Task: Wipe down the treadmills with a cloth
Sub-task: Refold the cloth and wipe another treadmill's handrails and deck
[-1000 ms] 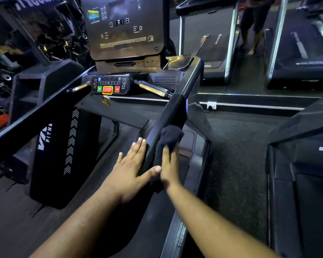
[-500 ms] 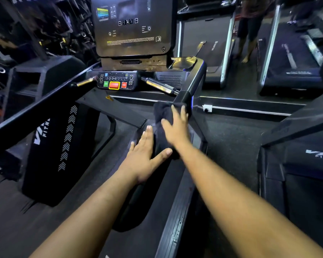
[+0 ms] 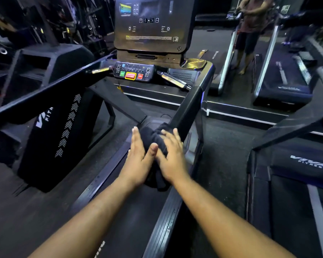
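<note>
A: Head view, item one?
B: Treadmill [image 3: 175, 229], black, seen from its deck. Right handrail [image 3: 191, 107] slopes down from the console corner toward the deck's right edge.

A: Item two?
B: Cloth [image 3: 153, 135], dark, bunched over the lower end of that right handrail, a fold hanging below between the wrists.

A: Hands?
B: Left hand [image 3: 139, 157], fingers straight and together, laid flat against the cloth's left side, thumb spread out across it. Right hand [image 3: 172, 155], fingers spread and nearly straight, pressing on top of the cloth on the rail. It is blurred, so whether the fingertips curl over the rail's far side cannot be told.

A: Console?
B: Display panel [image 3: 149, 25] upright at the treadmill's front end; below it a button panel [image 3: 133, 72] with green, red and yellow-framed keys. Metal grip bars [image 3: 175, 81] angle out at either side.

A: Surroundings?
B: Left handrail [image 3: 45, 95] along the deck's left edge. A second treadmill [image 3: 296, 174] at the right edge of view, marked VIVA FITNESS. Another person [image 3: 250, 30] stands among further treadmills at upper right.
</note>
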Motion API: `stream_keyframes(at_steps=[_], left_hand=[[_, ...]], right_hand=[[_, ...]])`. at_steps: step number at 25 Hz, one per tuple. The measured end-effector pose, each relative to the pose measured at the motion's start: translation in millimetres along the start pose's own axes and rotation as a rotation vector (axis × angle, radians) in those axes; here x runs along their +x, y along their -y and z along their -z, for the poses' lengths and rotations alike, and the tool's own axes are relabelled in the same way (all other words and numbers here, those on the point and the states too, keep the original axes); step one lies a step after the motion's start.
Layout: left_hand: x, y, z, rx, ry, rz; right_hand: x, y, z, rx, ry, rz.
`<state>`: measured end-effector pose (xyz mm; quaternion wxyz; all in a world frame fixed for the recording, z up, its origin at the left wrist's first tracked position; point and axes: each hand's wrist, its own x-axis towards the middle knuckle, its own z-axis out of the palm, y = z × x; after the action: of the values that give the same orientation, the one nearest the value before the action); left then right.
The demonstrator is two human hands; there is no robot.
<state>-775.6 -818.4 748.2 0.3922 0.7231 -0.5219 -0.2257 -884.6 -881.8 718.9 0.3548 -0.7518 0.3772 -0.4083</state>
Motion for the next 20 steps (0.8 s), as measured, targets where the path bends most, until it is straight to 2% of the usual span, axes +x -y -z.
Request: stream_keyframes(at_steps=[2, 4, 6, 8, 9, 13, 15, 17, 20], left_hand=[[-17, 3, -3, -0.099, -0.09, -0.048], [-26, 6, -5, -0.133, -0.113, -0.071], [-27, 10, -3, -0.112, -0.089, -0.059], [-28, 11, -1, -0.129, -0.071, -0.024], [-31, 11, 0, -0.172, -0.072, -0.014], [-42, 19, 5, -0.318, -0.045, -0.064], [-44, 21, 5, -0.296, -0.015, -0.104], [-41, 16, 5, -0.142, 0.02, -0.143], [-36, 8, 0, 0.148, 0.028, -0.2]], right_hand=[[-29, 2, -2, -0.002, 0.055, 0.074], [-10, -12, 10, -0.087, 0.133, 0.121], [28, -15, 19, -0.218, 0.161, -0.01], [44, -2, 15, -0.28, 0.104, -0.191], [35, 7, 8, -0.272, 0.067, -0.194], [-69, 27, -19, 0.029, 0.001, -0.023], [-85, 20, -23, 0.192, -0.031, -0.013], [-58, 6, -25, 0.307, -0.057, -0.101], [-13, -4, -20, 0.472, -0.244, -0.351]])
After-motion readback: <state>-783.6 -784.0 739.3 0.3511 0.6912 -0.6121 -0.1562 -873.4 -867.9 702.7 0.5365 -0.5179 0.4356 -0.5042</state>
